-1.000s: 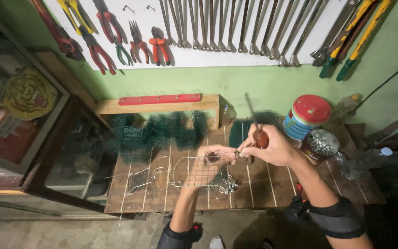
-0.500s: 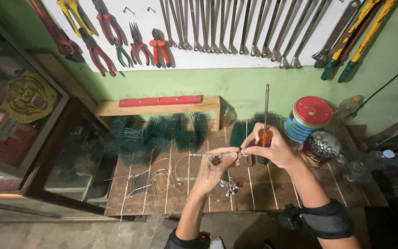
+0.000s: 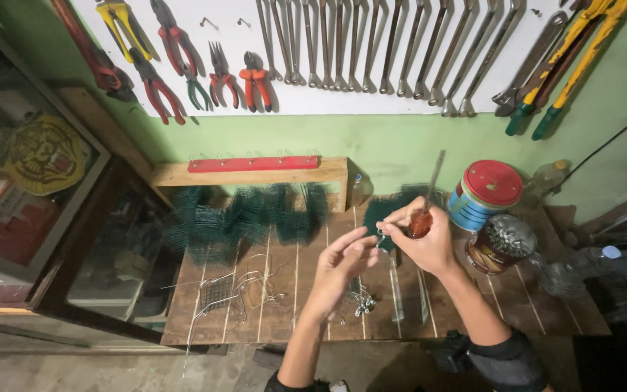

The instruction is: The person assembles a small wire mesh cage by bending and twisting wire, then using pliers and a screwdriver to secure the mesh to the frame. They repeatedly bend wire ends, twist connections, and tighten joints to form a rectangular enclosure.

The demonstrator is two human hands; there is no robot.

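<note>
The right hand (image 3: 429, 243) is closed around the orange-red handle of a screwdriver with a grey metal shaft (image 3: 424, 210), which points up and slightly right, toward the back of the slatted wooden bench (image 3: 284, 290). The left hand (image 3: 339, 265) pinches a small bent metal hook (image 3: 381, 236) between thumb and fingertips, holding it just beside the right hand's fingers, above the middle of the bench and a little toward its back edge. The hook is too small to tell its shape exactly.

Under the left hand, near the front edge, lies a small heap of silvery metal bits (image 3: 361, 301). Toward the front left corner sits a tangle of thin bent wire pieces (image 3: 237, 290). Along the back edge on the left (against the green wall) dark green wire mesh pieces (image 3: 244, 214) lie bunched below a wooden shelf with a red hook strip (image 3: 252, 165). At the back right corner stands a blue tin can with a red lid (image 3: 484, 192), and just in front of it an open brown tin filled with small metal parts (image 3: 502, 243). Pliers and spanners hang on the white wall board (image 3: 342, 98) above.
</note>
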